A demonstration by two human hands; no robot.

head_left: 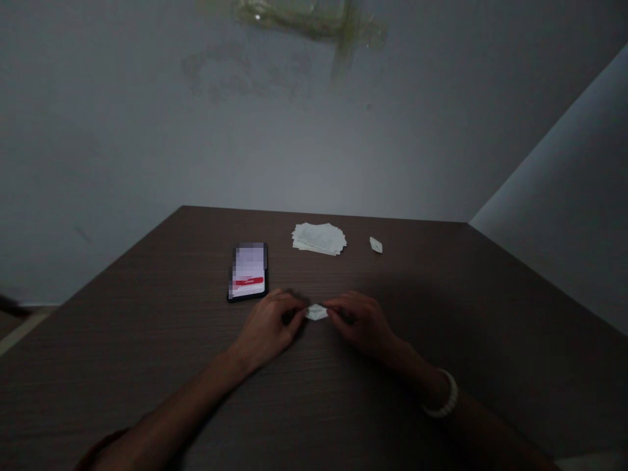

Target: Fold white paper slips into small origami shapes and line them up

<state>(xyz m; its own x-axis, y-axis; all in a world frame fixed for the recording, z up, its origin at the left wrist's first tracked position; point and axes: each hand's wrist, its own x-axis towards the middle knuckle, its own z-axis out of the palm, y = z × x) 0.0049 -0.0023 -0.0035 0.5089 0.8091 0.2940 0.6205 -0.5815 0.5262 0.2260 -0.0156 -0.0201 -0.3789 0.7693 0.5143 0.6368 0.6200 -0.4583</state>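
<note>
A small folded piece of white paper (316,312) is held between my two hands, just over the dark wooden table. My left hand (273,320) pinches its left end between thumb and fingers. At the right end, my right hand (362,322) grips the paper in the same way, with a pale beaded bracelet on that wrist. Beyond the hands lies a fanned stack of white paper sheets (318,239) with faint print. To the right of the stack rests another small folded paper (375,244), diamond-shaped.
A phone (248,271) with a lit, partly blurred screen and a red bar lies left of the stack. The wooden table (147,314) meets a grey wall (314,144) at its far edge. Another wall (564,190) slants along the right side.
</note>
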